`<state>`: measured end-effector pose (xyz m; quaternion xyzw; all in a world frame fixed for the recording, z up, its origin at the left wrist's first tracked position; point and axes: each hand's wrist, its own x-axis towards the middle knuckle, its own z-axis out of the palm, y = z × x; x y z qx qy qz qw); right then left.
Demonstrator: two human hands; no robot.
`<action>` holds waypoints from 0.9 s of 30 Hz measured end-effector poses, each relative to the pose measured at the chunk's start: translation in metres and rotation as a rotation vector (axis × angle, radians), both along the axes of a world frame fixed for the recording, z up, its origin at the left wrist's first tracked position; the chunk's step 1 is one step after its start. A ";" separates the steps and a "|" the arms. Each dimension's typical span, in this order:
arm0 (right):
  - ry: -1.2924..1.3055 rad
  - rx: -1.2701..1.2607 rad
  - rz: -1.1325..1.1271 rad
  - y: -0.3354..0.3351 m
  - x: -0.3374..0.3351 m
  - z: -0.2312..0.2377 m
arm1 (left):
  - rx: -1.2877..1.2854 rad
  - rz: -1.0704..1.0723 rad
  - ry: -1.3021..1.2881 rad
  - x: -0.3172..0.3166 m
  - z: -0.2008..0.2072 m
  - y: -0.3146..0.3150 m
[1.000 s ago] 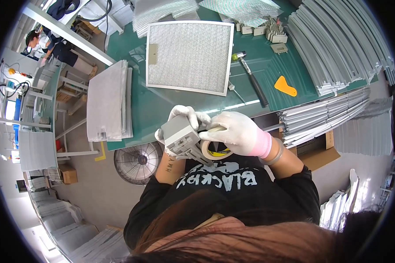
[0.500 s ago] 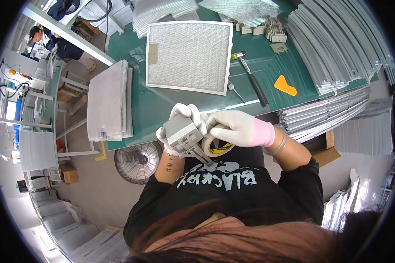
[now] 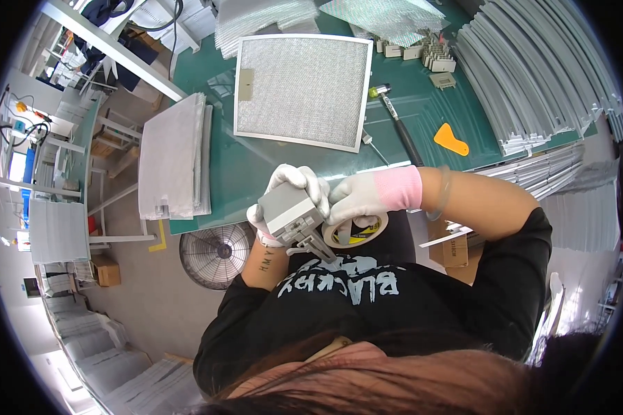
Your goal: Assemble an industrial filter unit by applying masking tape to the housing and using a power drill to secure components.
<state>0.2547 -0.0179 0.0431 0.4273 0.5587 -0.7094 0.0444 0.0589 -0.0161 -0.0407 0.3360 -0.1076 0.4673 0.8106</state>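
Note:
My left hand (image 3: 289, 181), in a white glove, is wrapped round a grey boxy piece (image 3: 287, 207) with a latch-like fitting and two thin prongs pointing toward my shirt. I cannot make out exactly what this piece is. My right hand (image 3: 360, 197), in a white glove with a pink cuff, is closed on a roll of tape (image 3: 336, 238). White-gloved fingertips show inside the roll's ring, over its yellow and black core label. The roll sits right beside the grey piece, in front of my body, and my two hands nearly meet.
A framed mesh filter panel (image 3: 304, 90) lies on the green table (image 3: 218, 166). Beside it are a hammer (image 3: 398, 124), a screwdriver (image 3: 374, 146) and an orange scraper (image 3: 451, 140). Panel stacks flank it left (image 3: 173, 155) and right (image 3: 533, 76). A floor fan (image 3: 218, 256) stands below.
My right elbow has swung outward and up, and the wrist has turned. Fingertips now show through the tape roll. The grey piece stays nearly still. The person at far left is less visible.

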 end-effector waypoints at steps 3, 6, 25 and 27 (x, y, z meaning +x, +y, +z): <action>0.115 -0.003 -0.009 -0.004 0.006 -0.011 | 0.013 -0.021 -0.017 0.002 0.000 0.002; 0.099 -0.024 -0.053 -0.005 0.006 -0.014 | 0.016 -0.028 -0.019 0.001 -0.002 0.002; 0.027 -0.109 -0.018 0.000 0.007 -0.026 | 0.003 -0.051 0.022 0.009 -0.011 -0.003; 0.077 -0.160 -0.041 -0.002 0.008 -0.027 | -0.021 -0.051 0.023 0.009 -0.008 -0.006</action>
